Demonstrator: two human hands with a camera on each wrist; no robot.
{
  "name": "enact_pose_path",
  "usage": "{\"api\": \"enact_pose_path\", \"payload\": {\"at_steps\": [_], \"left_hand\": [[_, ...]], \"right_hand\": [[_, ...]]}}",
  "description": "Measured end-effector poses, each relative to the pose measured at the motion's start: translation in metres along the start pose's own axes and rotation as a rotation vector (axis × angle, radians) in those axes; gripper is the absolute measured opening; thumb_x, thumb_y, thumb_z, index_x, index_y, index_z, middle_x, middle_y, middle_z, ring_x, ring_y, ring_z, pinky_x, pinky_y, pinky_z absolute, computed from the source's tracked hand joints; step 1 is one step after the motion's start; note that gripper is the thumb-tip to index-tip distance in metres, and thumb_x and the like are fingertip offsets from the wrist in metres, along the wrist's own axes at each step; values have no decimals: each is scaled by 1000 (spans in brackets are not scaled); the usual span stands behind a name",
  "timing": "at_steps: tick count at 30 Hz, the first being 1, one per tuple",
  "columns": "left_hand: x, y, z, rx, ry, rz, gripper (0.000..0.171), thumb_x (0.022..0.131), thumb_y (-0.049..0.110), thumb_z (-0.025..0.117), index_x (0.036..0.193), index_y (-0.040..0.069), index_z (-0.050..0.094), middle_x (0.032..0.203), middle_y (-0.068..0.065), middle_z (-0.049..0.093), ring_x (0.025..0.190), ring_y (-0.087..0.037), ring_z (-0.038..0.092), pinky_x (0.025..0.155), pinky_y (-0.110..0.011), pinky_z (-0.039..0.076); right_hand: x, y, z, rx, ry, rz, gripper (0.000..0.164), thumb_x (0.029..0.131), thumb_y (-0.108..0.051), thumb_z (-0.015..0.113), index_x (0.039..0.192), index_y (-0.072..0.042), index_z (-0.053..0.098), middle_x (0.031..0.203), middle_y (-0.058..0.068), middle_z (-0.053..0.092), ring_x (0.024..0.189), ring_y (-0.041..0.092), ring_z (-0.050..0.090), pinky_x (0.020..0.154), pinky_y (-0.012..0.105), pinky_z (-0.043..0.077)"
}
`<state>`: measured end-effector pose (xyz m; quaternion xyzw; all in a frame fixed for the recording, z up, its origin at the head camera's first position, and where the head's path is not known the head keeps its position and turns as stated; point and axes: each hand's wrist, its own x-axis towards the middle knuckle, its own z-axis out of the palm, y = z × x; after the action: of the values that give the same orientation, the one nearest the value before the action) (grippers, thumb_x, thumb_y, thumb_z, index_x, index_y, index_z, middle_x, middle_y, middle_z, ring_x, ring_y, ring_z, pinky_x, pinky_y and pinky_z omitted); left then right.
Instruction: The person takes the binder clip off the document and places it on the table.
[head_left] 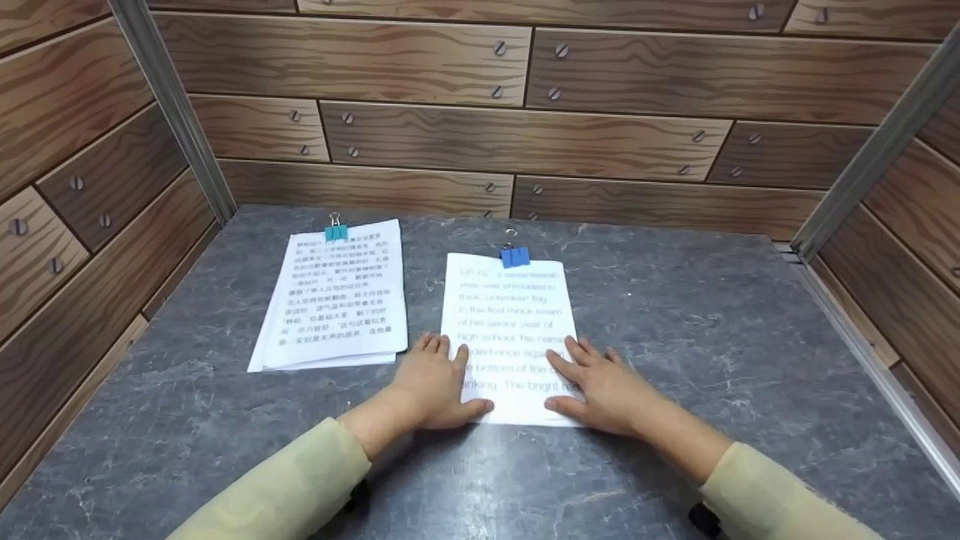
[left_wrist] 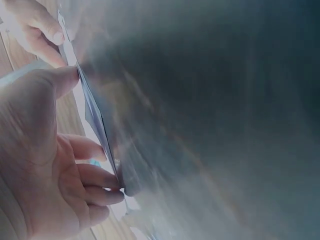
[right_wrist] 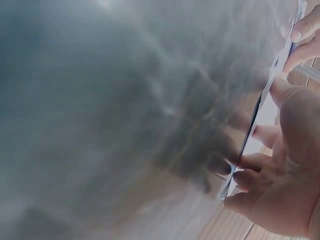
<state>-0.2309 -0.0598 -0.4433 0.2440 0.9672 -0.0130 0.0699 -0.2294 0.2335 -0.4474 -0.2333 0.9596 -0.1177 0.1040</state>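
Note:
A stack of white paper (head_left: 510, 322) printed with English text lies flat at the middle of the table, a blue binder clip (head_left: 514, 257) on its top edge. My left hand (head_left: 435, 382) rests on the stack's lower left edge, fingers spread and thumb near the bottom corner. On the opposite edge my right hand (head_left: 604, 386) lies with its fingers extended over the paper. Both wrist views show the left hand (left_wrist: 55, 155) and the right hand (right_wrist: 280, 160) along the thin paper edge, fingertips right at it.
To the left lies a second stack of paper (head_left: 337, 300) with Chinese print, held by a teal binder clip (head_left: 336, 228); its lower sheets are slightly askew. The grey marbled table (head_left: 697, 330) is bounded by wood-patterned walls (head_left: 420, 67) and metal corner posts (head_left: 870, 127).

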Motion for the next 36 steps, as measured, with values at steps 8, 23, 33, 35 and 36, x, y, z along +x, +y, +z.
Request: {"api": "enact_pose_path", "payload": {"at_steps": [8, 23, 33, 35, 36], "left_hand": [[-11, 16, 3, 18, -6, 24, 103, 98, 80, 46, 158, -3, 45, 156, -34, 46, 150, -45, 41, 126, -53, 26], [-33, 44, 4, 104, -35, 75, 107, 96, 85, 40, 157, -2, 49, 153, -33, 49, 147, -42, 46, 124, -52, 30], [-43, 57, 5, 125, -63, 111, 109, 94, 88, 37, 156, -1, 50, 152, -32, 52, 147, -39, 47, 125, -50, 30], [-44, 58, 6, 128, -59, 122, 109, 94, 88, 37, 155, -1, 51, 150, -32, 53, 146, -39, 48, 125, -50, 30], [-45, 58, 6, 127, -59, 130, 109, 94, 88, 37, 155, -1, 52, 150, -32, 53, 146, -39, 49, 124, -51, 30]], "right_hand": [[-24, -1, 4, -7, 7, -18, 83, 103, -63, 58, 164, -10, 41, 169, 28, 27, 156, 49, 25, 121, 73, 19], [-65, -5, 10, 37, 14, -16, 86, 101, -69, 56, 163, -11, 44, 168, 28, 29, 154, 50, 28, 117, 76, 24], [-83, -6, 14, 80, -22, -7, 88, 100, -71, 56, 164, -11, 42, 170, 27, 26, 155, 50, 27, 116, 77, 24], [-85, -6, 15, 85, -30, -3, 89, 99, -72, 55, 164, -12, 42, 170, 27, 26, 155, 50, 27, 116, 78, 23], [-86, -6, 16, 86, -34, -2, 89, 99, -72, 55, 164, -12, 42, 170, 27, 26, 155, 50, 27, 116, 78, 23]]}}
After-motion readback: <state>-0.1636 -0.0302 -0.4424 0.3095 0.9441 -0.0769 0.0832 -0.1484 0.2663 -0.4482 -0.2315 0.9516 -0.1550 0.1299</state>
